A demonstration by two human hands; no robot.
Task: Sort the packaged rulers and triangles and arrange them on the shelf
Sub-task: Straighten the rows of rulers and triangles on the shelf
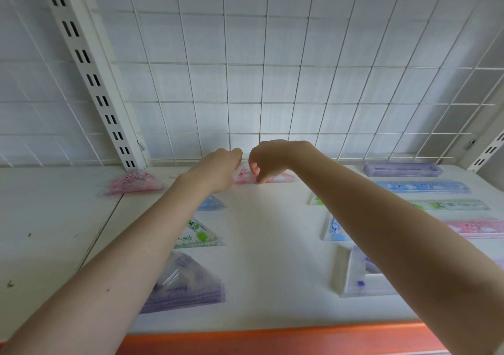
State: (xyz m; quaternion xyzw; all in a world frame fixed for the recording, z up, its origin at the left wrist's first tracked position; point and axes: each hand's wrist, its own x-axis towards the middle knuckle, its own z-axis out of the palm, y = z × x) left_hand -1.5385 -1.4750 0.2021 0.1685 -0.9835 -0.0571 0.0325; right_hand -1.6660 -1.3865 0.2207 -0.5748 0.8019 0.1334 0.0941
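Views: one only, head-worn, so nothing is shared with a second view.
Position: at the front of the white shelf (pixel 272 245), above its orange front edge (pixel 272 338).
Facing: forward and slightly down, toward the wire grid back panel (pixel 245 81).
Nearness: close; both forearms run in from the lower corners, and the left hand (pixel 218 169) and right hand (pixel 268 161) meet near the centre.
Lens: wide-angle; the grid lines and slotted upright (pixel 90 81) bow and lean outward.
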